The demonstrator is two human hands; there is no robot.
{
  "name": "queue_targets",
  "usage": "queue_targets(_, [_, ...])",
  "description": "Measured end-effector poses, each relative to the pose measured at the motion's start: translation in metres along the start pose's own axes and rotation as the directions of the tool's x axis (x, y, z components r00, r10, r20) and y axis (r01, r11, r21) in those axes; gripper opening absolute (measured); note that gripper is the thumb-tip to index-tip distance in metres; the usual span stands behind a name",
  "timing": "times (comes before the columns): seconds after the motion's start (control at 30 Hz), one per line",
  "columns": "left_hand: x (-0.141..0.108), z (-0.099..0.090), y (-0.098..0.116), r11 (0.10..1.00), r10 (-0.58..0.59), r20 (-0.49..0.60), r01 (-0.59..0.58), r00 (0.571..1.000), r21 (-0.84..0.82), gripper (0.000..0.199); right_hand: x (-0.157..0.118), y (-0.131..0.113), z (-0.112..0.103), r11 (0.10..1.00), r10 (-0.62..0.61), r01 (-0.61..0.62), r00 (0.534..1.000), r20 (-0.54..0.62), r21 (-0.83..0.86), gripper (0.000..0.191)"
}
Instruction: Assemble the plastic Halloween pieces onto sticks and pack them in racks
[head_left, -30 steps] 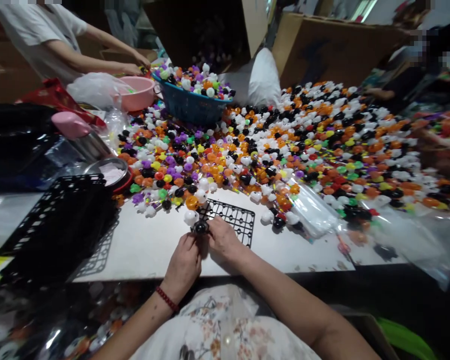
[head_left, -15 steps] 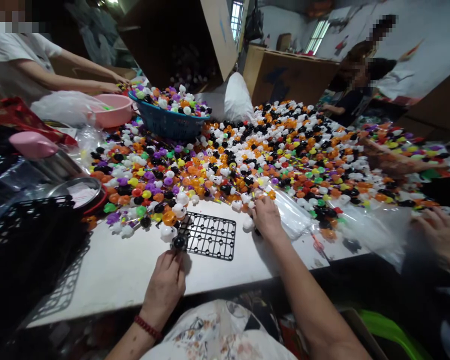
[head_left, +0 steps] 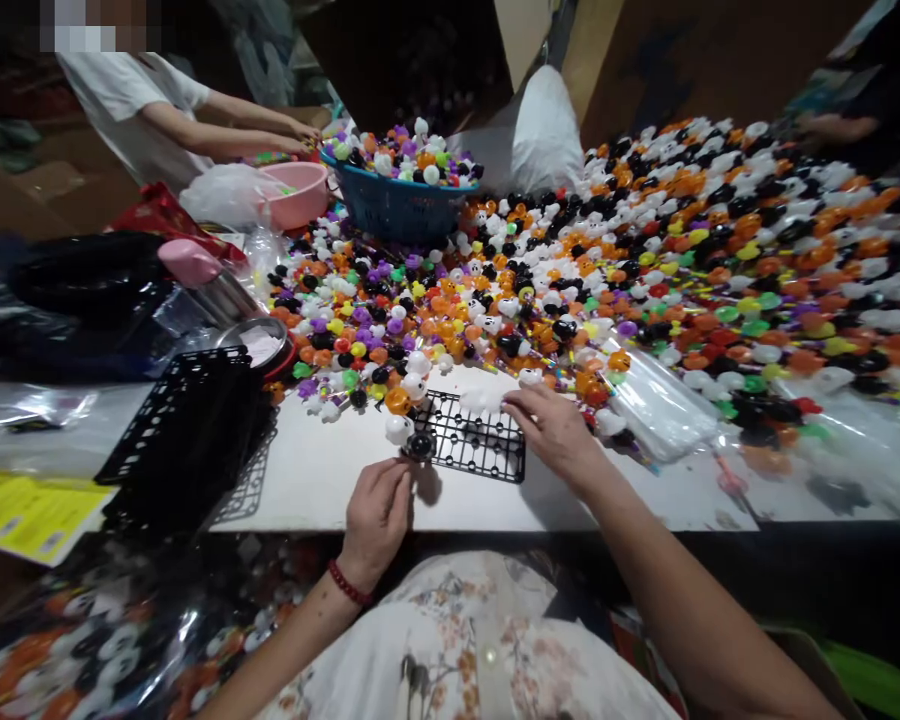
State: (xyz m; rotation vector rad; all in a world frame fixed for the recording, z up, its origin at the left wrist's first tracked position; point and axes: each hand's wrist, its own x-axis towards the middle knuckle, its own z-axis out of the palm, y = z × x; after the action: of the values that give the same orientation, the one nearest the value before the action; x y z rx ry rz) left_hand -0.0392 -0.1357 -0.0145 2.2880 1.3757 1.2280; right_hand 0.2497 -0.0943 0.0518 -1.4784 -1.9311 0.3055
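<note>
A black plastic grid tray (head_left: 487,445) lies on the white table. At its left edge, my left hand (head_left: 379,510) is closed, pinching a round black topper (head_left: 420,446). White and orange toppers (head_left: 398,401) sit just beyond that one, along the tray's left side. My right hand (head_left: 559,430) is over the tray's right end, its thumb and fingers pinched on a white ghost-like topper (head_left: 483,400) that is slightly blurred. A heap of small coloured toppers (head_left: 510,300) on thin sticks spreads behind the tray.
Stacked black grids (head_left: 195,420) stand at left beside a steel cup with a pink lid (head_left: 187,262). Clear plastic bags (head_left: 664,410) and red scissors (head_left: 731,480) lie to the right. Farther back are a full blue basket (head_left: 397,200), a pink basin (head_left: 300,195) and a co-worker's arms (head_left: 232,130).
My right hand has come from the edge of the heap to above the tray, carrying the white topper. My left hand keeps its hold on the black one. The view has turned left and down.
</note>
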Motion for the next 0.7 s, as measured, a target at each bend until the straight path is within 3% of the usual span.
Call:
queue_targets(0.1, [0.011,-0.017,0.005,1.000,0.010,-0.139,-0.007,0.990,0.024,0.025,0.005,-0.022,0.014,0.985,-0.060,0.057,0.998,0.012,0.164,0.016])
queue_targets(0.2, [0.032,-0.035,0.012,0.996,0.079,-0.172,-0.069,0.982,0.062,0.034,0.015,-0.038,0.026,0.976,0.009,-0.019,0.999,0.050,0.218,0.011])
queue_targets(0.3, [0.055,-0.047,0.017,0.980,0.192,-0.018,-0.190,0.981,0.049,0.050,0.024,-0.052,0.034,0.973,0.079,-0.104,0.989,0.123,0.207,0.009])
queue_targets(0.43, [0.075,-0.052,0.017,0.952,0.304,0.198,-0.307,0.932,-0.017,0.063,0.033,-0.070,0.040,0.974,0.040,-0.092,0.968,0.246,0.206,0.013])
queue_targets(0.7, [0.083,-0.042,0.012,0.926,0.361,0.316,-0.376,0.877,-0.013,0.072,0.035,-0.081,0.045,0.922,0.067,-0.177,0.949,0.309,0.343,0.020])
